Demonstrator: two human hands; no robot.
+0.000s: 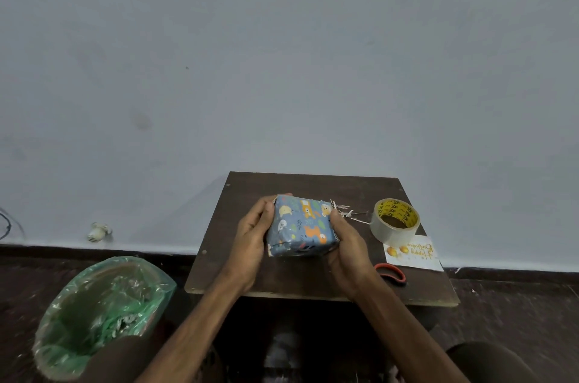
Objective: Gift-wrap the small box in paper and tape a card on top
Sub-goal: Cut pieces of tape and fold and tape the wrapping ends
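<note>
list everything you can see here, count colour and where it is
box: one, wrapped in blue paper with animal prints, held over the table between both hands
tape roll: one, clear with a yellow core, on the table right of the box
card: one, white with gold print, at the table's right edge, just in front of the tape roll
scissors: one, red handle showing, on the table beside the right forearm, rest hidden
paper scraps: a few, white, between box and tape roll
table: one, dark brown, against the wall
bin: one, green liner, on the floor to the left
left hand: grips the box's left side
right hand: grips the box's right side
</note>
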